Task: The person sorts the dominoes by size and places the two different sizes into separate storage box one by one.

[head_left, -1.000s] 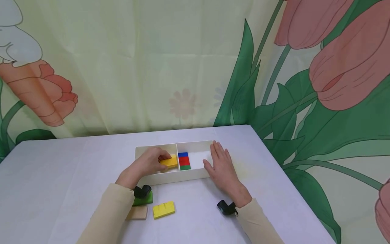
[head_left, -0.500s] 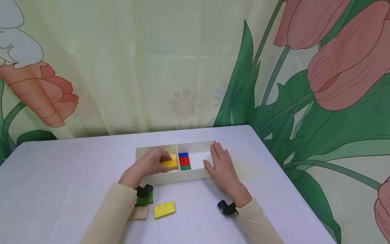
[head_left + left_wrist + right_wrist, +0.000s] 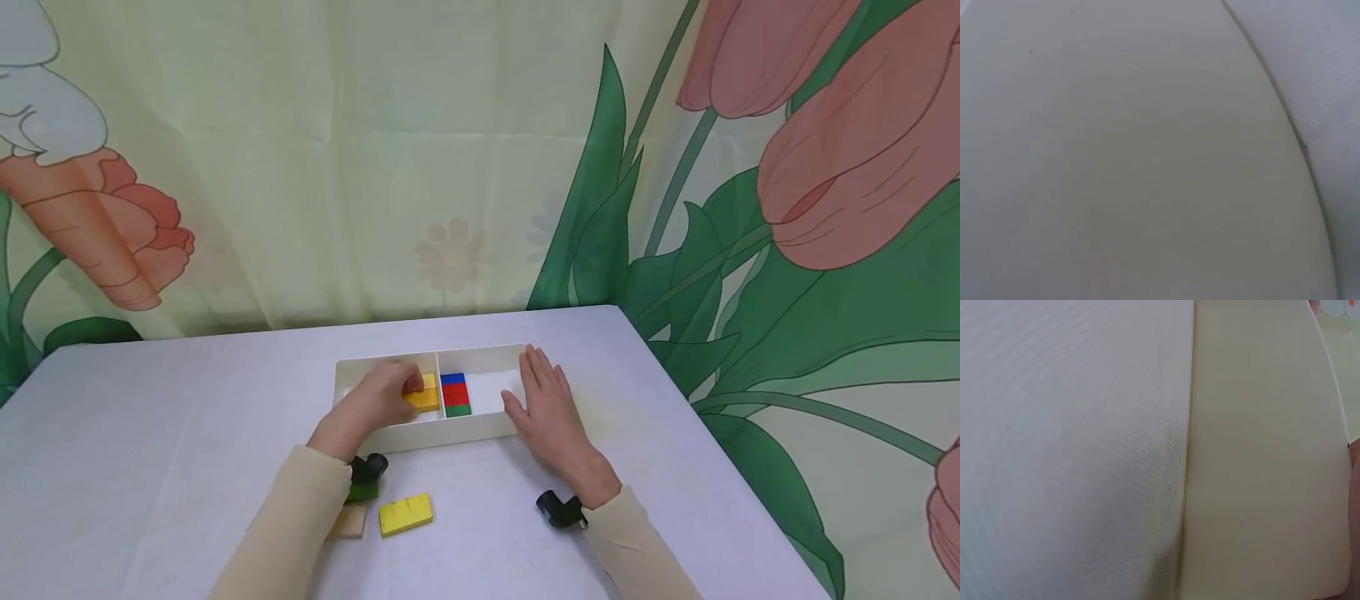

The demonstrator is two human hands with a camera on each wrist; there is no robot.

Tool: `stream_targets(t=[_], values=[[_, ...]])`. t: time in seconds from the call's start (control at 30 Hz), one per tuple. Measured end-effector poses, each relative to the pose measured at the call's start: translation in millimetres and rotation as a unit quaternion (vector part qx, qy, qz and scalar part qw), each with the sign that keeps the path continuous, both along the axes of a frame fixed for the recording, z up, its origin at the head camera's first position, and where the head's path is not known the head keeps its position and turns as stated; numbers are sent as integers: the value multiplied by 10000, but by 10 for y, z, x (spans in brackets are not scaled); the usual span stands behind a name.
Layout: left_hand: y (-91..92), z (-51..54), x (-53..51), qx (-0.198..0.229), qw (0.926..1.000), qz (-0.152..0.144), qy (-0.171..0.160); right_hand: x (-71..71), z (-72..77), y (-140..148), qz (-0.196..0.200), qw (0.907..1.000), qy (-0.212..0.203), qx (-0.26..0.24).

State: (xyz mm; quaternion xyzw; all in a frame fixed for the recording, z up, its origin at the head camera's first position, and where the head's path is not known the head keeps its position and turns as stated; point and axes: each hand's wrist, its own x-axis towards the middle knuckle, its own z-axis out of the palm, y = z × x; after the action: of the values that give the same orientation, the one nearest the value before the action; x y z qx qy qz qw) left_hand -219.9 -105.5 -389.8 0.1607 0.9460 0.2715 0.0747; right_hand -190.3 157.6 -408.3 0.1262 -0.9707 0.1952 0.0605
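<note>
A white two-compartment box [image 3: 465, 429] lies lengthwise on the table. My left hand [image 3: 377, 398] reaches over its front wall into the left compartment, with thumb and fingers pinching a yellow block [image 3: 424, 401] near the divider. More yellow shows just behind, and the hand covers part of the blocks. In the right compartment, a row of blue, red and green blocks [image 3: 454, 394] stands against the divider. My right hand [image 3: 553, 417] rests with straight fingers against the box's right end. Both wrist views mostly show the box's pale wall [image 3: 1260, 456].
In front of the box lie a yellow block [image 3: 406, 514], a green block [image 3: 363, 492] and a light wooden block [image 3: 348, 522], the last two partly hidden by my left forearm. A white cloth [image 3: 150, 458] covers the table. A printed curtain hangs behind.
My left hand has shifted slightly right toward the divider, covering more of the yellow blocks. Its forearm now hides more of the green and wooden blocks. The right hand stays put.
</note>
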Motion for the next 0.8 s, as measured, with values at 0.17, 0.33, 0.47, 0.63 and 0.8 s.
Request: stream_targets(t=[0.17, 0.33, 0.47, 0.63, 0.8], values=[[14, 25, 0, 129, 9999, 64, -3, -5, 11, 0, -3, 10000, 40, -21], [-22, 26, 8, 316, 9994, 88, 65, 6, 16, -6, -9, 10000, 0, -100], [-79, 57, 47, 464, 9989, 63, 43, 16, 2, -11, 8, 9999, -17, -150], [-128, 127, 121, 632, 9978, -15, 198, 11, -2, -14, 10, 9999, 53, -148], [-161, 178, 220, 833, 9962, -129, 237, 3, 10, -16, -21, 9999, 76, -96]])
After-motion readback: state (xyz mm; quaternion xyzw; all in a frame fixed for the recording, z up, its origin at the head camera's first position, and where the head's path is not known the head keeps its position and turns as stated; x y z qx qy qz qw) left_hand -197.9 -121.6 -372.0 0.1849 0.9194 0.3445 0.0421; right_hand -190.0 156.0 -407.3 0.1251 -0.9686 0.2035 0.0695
